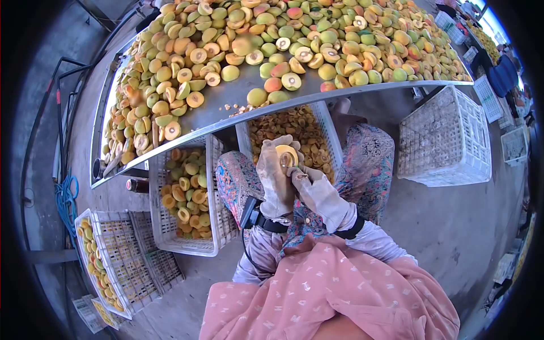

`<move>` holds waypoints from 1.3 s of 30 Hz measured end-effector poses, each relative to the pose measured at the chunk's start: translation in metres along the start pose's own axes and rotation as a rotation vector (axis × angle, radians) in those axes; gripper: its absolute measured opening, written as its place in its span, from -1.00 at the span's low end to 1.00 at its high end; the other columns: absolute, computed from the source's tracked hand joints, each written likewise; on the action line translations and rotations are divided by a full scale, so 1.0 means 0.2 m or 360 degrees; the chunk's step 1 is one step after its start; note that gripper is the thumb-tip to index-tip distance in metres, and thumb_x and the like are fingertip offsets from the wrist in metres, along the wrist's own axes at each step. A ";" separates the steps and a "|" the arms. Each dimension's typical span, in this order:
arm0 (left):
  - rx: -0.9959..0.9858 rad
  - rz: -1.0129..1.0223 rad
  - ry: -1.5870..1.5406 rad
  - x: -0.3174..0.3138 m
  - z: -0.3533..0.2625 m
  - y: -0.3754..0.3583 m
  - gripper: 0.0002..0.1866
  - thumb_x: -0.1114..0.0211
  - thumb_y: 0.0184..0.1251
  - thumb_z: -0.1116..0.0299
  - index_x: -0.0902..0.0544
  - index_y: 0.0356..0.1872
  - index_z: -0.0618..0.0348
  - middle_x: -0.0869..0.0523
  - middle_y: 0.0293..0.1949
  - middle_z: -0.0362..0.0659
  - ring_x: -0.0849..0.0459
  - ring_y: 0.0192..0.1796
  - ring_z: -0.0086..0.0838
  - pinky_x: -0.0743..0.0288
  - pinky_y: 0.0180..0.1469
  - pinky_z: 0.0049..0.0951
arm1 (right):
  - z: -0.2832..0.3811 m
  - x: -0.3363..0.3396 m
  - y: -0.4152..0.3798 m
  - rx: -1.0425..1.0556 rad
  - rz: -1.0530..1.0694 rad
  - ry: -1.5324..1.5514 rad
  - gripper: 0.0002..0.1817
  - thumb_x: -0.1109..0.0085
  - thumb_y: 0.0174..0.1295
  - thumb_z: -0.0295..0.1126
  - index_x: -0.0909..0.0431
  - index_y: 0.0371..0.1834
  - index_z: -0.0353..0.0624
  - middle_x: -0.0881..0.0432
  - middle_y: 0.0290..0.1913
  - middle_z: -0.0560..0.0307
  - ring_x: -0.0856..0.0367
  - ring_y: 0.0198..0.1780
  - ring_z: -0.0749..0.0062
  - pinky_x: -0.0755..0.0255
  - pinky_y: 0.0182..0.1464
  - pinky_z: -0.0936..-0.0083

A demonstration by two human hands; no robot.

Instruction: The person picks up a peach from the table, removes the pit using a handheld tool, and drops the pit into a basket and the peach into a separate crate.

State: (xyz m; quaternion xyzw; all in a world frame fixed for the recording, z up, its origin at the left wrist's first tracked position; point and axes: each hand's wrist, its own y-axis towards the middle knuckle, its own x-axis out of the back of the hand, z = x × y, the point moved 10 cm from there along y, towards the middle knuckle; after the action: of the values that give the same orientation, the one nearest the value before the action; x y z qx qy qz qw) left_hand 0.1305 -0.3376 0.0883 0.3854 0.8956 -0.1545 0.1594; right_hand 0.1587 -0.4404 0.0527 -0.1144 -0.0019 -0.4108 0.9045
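In front of my lap, my gloved left hand (pixel 275 178) is closed around a halved yellow stone fruit (pixel 288 149), which looks like a peach or apricot. Its cut face, with a brown centre, points up towards me. My gloved right hand (pixel 322 197) is closed too, thumb and fingertips pinched at the lower edge of that half. Something small may be in the pinch, but the fingers hide it. Both hands are over the near end of a crate (pixel 335 139) of brownish pits and scraps, between my knees.
A metal table (pixel 226 101) ahead bears a large heap of whole and halved fruit (pixel 340 48). A white crate (pixel 212 241) of fruit halves stands left of my knees, with another fruit-filled crate (pixel 116 243) farther left. Upturned white crates (pixel 445 141) stand at right. A blue hose (pixel 67 198) hangs at far left.
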 end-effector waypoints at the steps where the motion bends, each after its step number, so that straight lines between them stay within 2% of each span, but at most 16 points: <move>1: 0.0070 -0.0025 -0.0087 0.02 0.01 0.00 -0.43 0.16 0.59 -0.09 -0.55 0.00 0.29 -0.68 -0.24 -0.09 -0.63 -0.28 -0.47 -0.56 -0.22 -0.48 | 0.00 -0.02 0.00 0.0003 0.0005 0.0001 -0.61 -0.08 0.45 -0.12 -0.62 -0.02 -0.28 -0.58 -0.48 0.05 -0.50 -0.43 0.50 -0.42 -0.34 0.41; 4: 0.0022 0.0165 0.0055 0.01 -0.05 0.00 -0.45 0.12 0.58 -0.07 -0.57 -0.03 0.28 -0.68 -0.26 -0.09 -0.63 -0.30 -0.49 -0.56 -0.23 -0.49 | 0.02 -0.06 -0.04 -0.0113 0.0045 0.0214 -0.62 -0.07 0.46 -0.13 -0.64 -0.07 -0.26 -0.56 -0.51 0.15 -0.47 -0.44 0.56 -0.38 -0.38 0.48; 6: 0.0148 0.0323 0.0141 -0.01 -0.04 0.01 -0.46 0.09 0.58 -0.07 -0.57 -0.06 0.28 -0.67 -0.31 -0.11 -0.63 -0.34 -0.49 -0.56 -0.26 -0.50 | -0.01 -0.14 -0.08 -0.0419 0.0190 0.0864 -0.63 -0.07 0.47 -0.11 -0.64 -0.20 -0.23 -0.52 -0.53 0.26 -0.41 -0.49 0.65 -0.32 -0.45 0.58; 10: 0.0322 0.0477 0.0149 0.00 -0.07 -0.01 -0.56 -0.09 0.53 0.01 -0.63 -0.18 0.26 -0.69 -0.35 -0.14 -0.63 -0.41 -0.54 -0.55 -0.34 -0.57 | -0.11 -0.17 -0.10 -0.0488 0.0088 0.0742 -0.63 -0.09 0.46 -0.06 -0.59 -0.25 -0.17 -0.46 -0.56 0.33 -0.33 -0.58 0.70 -0.23 -0.54 0.64; 14: 0.0473 0.0313 -0.0010 0.03 -0.01 0.00 -0.62 -0.15 0.51 0.07 -0.64 -0.20 0.25 -0.68 -0.38 -0.16 -0.62 -0.42 -0.55 -0.52 -0.38 -0.59 | -0.03 -0.26 -0.18 -0.0680 0.0458 0.0824 -0.53 0.07 0.47 0.14 -0.43 -0.29 -0.08 -0.32 -0.64 0.37 -0.20 -0.70 0.61 -0.14 -0.65 0.52; 16: -0.0119 0.0175 0.0582 0.05 -0.16 -0.01 -0.60 -0.10 0.53 0.05 -0.65 -0.22 0.22 -0.69 -0.38 -0.14 -0.62 -0.45 -0.53 -0.50 -0.38 -0.59 | 0.06 -0.32 -0.25 -0.0786 0.0674 0.1005 -0.45 0.27 0.48 0.25 -0.34 -0.37 0.00 -0.24 -0.68 0.39 -0.13 -0.73 0.56 -0.11 -0.69 0.46; 17: -0.0110 0.0179 0.0592 0.06 -0.17 -0.01 -0.60 -0.10 0.53 0.05 -0.65 -0.22 0.22 -0.69 -0.38 -0.14 -0.62 -0.45 -0.53 -0.50 -0.38 -0.59 | 0.05 -0.32 -0.25 -0.0790 0.0671 0.1017 -0.45 0.27 0.48 0.25 -0.34 -0.37 0.00 -0.24 -0.68 0.39 -0.13 -0.73 0.56 -0.11 -0.69 0.46; 19: 0.0234 0.0362 0.0255 0.03 -0.08 -0.01 -0.56 -0.09 0.52 0.01 -0.65 -0.20 0.24 -0.69 -0.38 -0.14 -0.63 -0.44 -0.52 -0.52 -0.39 -0.56 | 0.04 -0.30 -0.23 -0.0698 0.0585 0.0983 -0.48 0.20 0.48 0.20 -0.35 -0.39 0.01 -0.24 -0.69 0.39 -0.13 -0.74 0.59 -0.07 -0.71 0.49; 23: 0.0465 0.0295 -0.0013 0.05 0.00 -0.04 -0.64 -0.17 0.51 0.11 -0.63 -0.26 0.25 -0.67 -0.43 -0.17 -0.61 -0.47 -0.55 -0.50 -0.42 -0.58 | -0.02 -0.28 -0.20 -0.0570 0.0562 0.0738 -0.46 0.20 0.47 0.25 -0.34 -0.42 0.03 -0.22 -0.68 0.42 -0.13 -0.72 0.61 -0.04 -0.65 0.51; 24: 0.0394 0.0279 0.0249 0.06 -0.01 -0.05 -0.51 -0.05 0.53 -0.03 -0.64 -0.20 0.28 -0.68 -0.39 -0.13 -0.63 -0.46 -0.51 -0.54 -0.40 -0.53 | 0.00 -0.29 -0.25 -0.0729 0.0626 0.0844 -0.46 0.17 0.46 0.25 -0.37 -0.43 0.03 -0.27 -0.68 0.39 -0.13 -0.73 0.59 -0.02 -0.67 0.51; 27: 0.0046 0.0257 0.0410 0.06 -0.08 -0.06 -0.48 -0.05 0.52 -0.05 -0.64 -0.21 0.30 -0.68 -0.37 -0.12 -0.64 -0.44 -0.50 -0.56 -0.38 -0.52 | 0.02 -0.34 -0.31 -0.0880 0.0712 0.1093 -0.44 0.16 0.44 0.27 -0.37 -0.45 0.04 -0.25 -0.69 0.40 -0.12 -0.74 0.60 0.00 -0.68 0.51; 29: 0.0155 0.0301 0.0206 0.06 -0.08 -0.05 -0.59 -0.13 0.52 0.06 -0.63 -0.16 0.28 -0.67 -0.38 -0.14 -0.62 -0.44 -0.53 -0.57 -0.40 -0.50 | -0.02 -0.33 -0.24 -0.0687 0.0590 0.0825 -0.43 0.17 0.43 0.30 -0.35 -0.46 0.05 -0.23 -0.69 0.42 -0.11 -0.74 0.62 0.00 -0.68 0.52; 31: 0.0675 0.0329 -0.0187 0.03 0.01 -0.12 -0.53 -0.08 0.54 -0.02 -0.63 -0.16 0.29 -0.67 -0.39 -0.13 -0.62 -0.44 -0.50 -0.57 -0.39 -0.51 | 0.00 -0.28 -0.20 -0.0491 0.0455 0.0570 -0.42 0.18 0.42 0.32 -0.34 -0.47 0.06 -0.20 -0.69 0.43 -0.11 -0.74 0.63 0.01 -0.68 0.53; 34: 0.0497 0.0383 -0.0028 0.04 0.01 -0.11 -0.48 -0.05 0.53 -0.07 -0.61 -0.10 0.28 -0.65 -0.39 -0.13 -0.63 -0.42 -0.46 -0.60 -0.37 -0.47 | 0.01 -0.28 -0.27 -0.0684 0.0594 0.0651 -0.43 0.22 0.46 0.28 -0.32 -0.47 0.05 -0.18 -0.69 0.43 -0.08 -0.74 0.64 0.02 -0.69 0.55; 36: 0.0354 0.0388 0.0036 0.04 -0.02 -0.11 -0.48 -0.05 0.53 -0.07 -0.60 -0.08 0.29 -0.65 -0.39 -0.13 -0.63 -0.42 -0.45 -0.60 -0.37 -0.45 | 0.13 -0.36 -0.36 -0.0799 0.1042 0.1206 -0.41 0.20 0.39 0.37 -0.34 -0.49 0.10 -0.14 -0.71 0.47 -0.02 -0.74 0.68 0.07 -0.71 0.60; 39: 0.0362 0.0650 -0.0595 -0.09 -0.05 -0.11 -0.50 -0.02 0.55 -0.04 -0.63 -0.14 0.28 -0.68 -0.38 -0.10 -0.64 -0.44 -0.46 -0.57 -0.37 -0.49 | 0.16 -0.38 -0.36 -0.0836 0.1093 0.1355 -0.39 0.23 0.36 0.41 -0.33 -0.50 0.12 -0.11 -0.70 0.48 0.01 -0.75 0.69 0.11 -0.72 0.62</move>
State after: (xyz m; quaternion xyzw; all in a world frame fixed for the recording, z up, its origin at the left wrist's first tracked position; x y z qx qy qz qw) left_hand 0.1235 -0.3599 0.1075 0.5378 0.7316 -0.2870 0.3052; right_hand 0.0570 -0.4225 0.0907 -0.1535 0.4986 -0.0918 0.8482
